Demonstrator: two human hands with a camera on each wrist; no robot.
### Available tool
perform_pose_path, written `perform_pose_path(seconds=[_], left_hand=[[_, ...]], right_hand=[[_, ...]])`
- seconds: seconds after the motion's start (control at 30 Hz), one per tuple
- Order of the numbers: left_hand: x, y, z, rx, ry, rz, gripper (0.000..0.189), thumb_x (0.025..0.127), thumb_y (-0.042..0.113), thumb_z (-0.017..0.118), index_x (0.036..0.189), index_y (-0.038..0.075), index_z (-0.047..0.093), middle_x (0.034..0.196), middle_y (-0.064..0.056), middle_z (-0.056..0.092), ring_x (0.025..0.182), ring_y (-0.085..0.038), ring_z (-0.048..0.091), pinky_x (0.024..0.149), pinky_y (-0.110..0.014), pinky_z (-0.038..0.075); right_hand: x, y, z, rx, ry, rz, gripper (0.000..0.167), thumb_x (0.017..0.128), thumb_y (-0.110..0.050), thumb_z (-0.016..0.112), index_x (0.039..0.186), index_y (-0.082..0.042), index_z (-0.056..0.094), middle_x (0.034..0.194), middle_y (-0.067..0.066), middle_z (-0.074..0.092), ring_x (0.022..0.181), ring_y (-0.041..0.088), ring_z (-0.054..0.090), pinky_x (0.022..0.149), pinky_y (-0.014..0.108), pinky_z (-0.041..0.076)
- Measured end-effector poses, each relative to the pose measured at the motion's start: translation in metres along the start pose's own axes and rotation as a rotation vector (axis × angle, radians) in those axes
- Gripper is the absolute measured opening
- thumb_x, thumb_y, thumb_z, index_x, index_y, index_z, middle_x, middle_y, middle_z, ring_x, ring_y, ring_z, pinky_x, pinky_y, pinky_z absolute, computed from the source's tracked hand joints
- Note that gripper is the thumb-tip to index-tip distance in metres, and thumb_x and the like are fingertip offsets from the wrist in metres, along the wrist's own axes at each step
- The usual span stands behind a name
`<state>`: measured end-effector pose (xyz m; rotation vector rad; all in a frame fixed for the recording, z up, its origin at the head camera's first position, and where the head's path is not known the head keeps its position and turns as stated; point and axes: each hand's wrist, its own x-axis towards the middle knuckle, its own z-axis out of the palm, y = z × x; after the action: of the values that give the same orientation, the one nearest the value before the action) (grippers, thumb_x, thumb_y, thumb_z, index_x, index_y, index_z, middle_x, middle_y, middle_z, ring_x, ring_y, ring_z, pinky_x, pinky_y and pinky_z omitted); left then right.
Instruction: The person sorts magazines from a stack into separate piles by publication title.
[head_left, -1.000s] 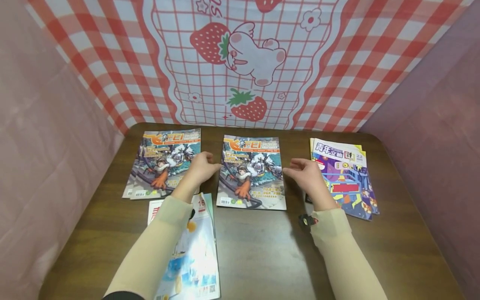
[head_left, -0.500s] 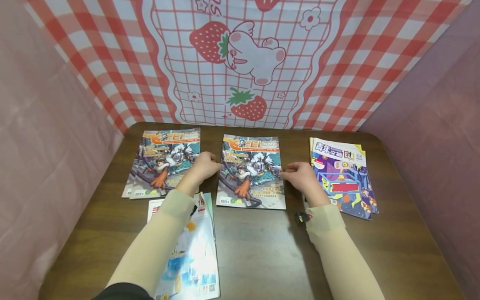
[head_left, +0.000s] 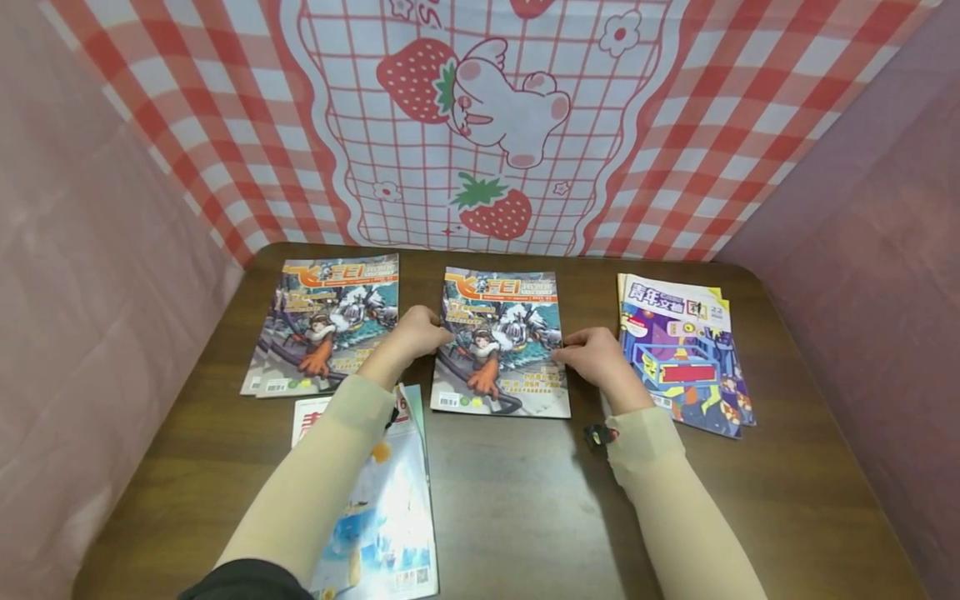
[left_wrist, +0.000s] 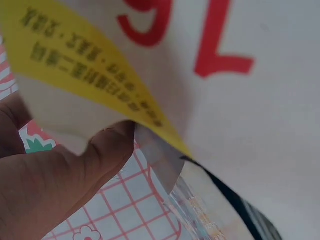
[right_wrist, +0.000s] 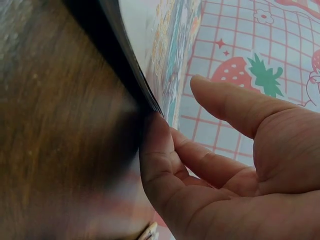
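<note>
In the head view, a comic-style magazine (head_left: 498, 342) with an orange-lettered title and a figure in orange lies at the table's middle, between both hands. My left hand (head_left: 414, 335) has its fingertips right at the magazine's left edge; in the left wrist view its tips are partly hidden behind a white page corner with a yellow band (left_wrist: 80, 55). At the right edge, my right hand (head_left: 597, 358) touches the magazine. The right wrist view shows bent fingers (right_wrist: 165, 155) against the edge, while the thumb (right_wrist: 225, 100) stands apart above the cover.
Matching magazines (head_left: 318, 325) lie stacked at the back left. A purple-covered stack (head_left: 682, 358) lies at the right, slightly fanned. Under my left forearm is a white and blue magazine (head_left: 393, 517). A strawberry-patterned checked cloth (head_left: 480, 150) rises behind the wooden table (head_left: 510, 500).
My right hand has moved left and slightly toward me, from beside the magazine onto its right edge. My left hand has shifted slightly right. The magazine has stayed almost in place.
</note>
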<state>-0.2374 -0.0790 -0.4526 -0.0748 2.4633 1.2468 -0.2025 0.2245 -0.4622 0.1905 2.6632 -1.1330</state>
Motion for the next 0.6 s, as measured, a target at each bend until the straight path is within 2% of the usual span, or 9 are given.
perform_pose_path(seconds=[0.1, 0.23, 0.33, 0.43, 0.5, 0.6], left_hand=[[0.0002, 0.0006, 0.0005, -0.013, 0.002, 0.008, 0.054, 0.095, 0.013, 0.070, 0.137, -0.014, 0.051, 0.139, -0.028, 0.052, 0.108, -0.037, 0.064, 0.095, -0.046, 0.053], [-0.0003, 0.0007, 0.0019, -0.117, -0.016, 0.012, 0.055, 0.092, 0.004, 0.070, 0.139, -0.015, 0.047, 0.138, -0.030, 0.051, 0.106, -0.036, 0.063, 0.087, -0.041, 0.057], [-0.0022, 0.0002, 0.0029, -0.226, -0.048, 0.012, 0.062, 0.089, -0.006, 0.069, 0.144, -0.015, 0.041, 0.130, -0.031, 0.054, 0.100, -0.035, 0.064, 0.080, -0.038, 0.060], [-0.0040, -0.0004, 0.0031, -0.289, -0.065, 0.017, 0.070, 0.087, -0.012, 0.067, 0.149, -0.012, 0.035, 0.119, -0.030, 0.058, 0.092, -0.032, 0.063, 0.077, -0.038, 0.060], [-0.0044, -0.0009, 0.0031, -0.308, -0.068, 0.017, 0.073, 0.086, -0.015, 0.066, 0.150, -0.011, 0.033, 0.115, -0.029, 0.059, 0.090, -0.031, 0.063, 0.077, -0.038, 0.060], [-0.0030, -0.0019, 0.0036, -0.301, -0.068, 0.017, 0.071, 0.086, -0.014, 0.066, 0.150, -0.013, 0.033, 0.119, -0.030, 0.059, 0.093, -0.032, 0.064, 0.079, -0.038, 0.060]], right_hand=[[0.0002, 0.0003, 0.0009, -0.002, 0.003, -0.010, 0.049, 0.092, -0.026, 0.076, 0.124, 0.009, 0.066, 0.119, 0.025, 0.067, 0.111, 0.037, 0.062, 0.096, 0.049, 0.050], [-0.0002, 0.0002, 0.0010, 0.001, -0.001, -0.021, 0.048, 0.091, -0.024, 0.076, 0.124, 0.010, 0.066, 0.116, 0.025, 0.069, 0.109, 0.037, 0.063, 0.096, 0.049, 0.050], [-0.0001, -0.0003, 0.0012, 0.002, -0.012, -0.018, 0.049, 0.091, -0.025, 0.076, 0.125, 0.010, 0.066, 0.116, 0.024, 0.069, 0.110, 0.037, 0.062, 0.097, 0.049, 0.049], [0.0002, -0.0004, 0.0016, 0.003, -0.027, -0.017, 0.051, 0.092, -0.025, 0.076, 0.127, 0.010, 0.064, 0.114, 0.023, 0.070, 0.110, 0.037, 0.063, 0.098, 0.049, 0.049], [0.0001, -0.0003, 0.0017, 0.008, -0.034, -0.016, 0.052, 0.092, -0.025, 0.076, 0.127, 0.011, 0.064, 0.113, 0.022, 0.070, 0.109, 0.036, 0.063, 0.097, 0.049, 0.049], [-0.0015, -0.0009, 0.0013, 0.014, -0.038, -0.020, 0.052, 0.092, -0.024, 0.076, 0.128, 0.011, 0.062, 0.113, 0.022, 0.070, 0.108, 0.036, 0.064, 0.097, 0.049, 0.050]])
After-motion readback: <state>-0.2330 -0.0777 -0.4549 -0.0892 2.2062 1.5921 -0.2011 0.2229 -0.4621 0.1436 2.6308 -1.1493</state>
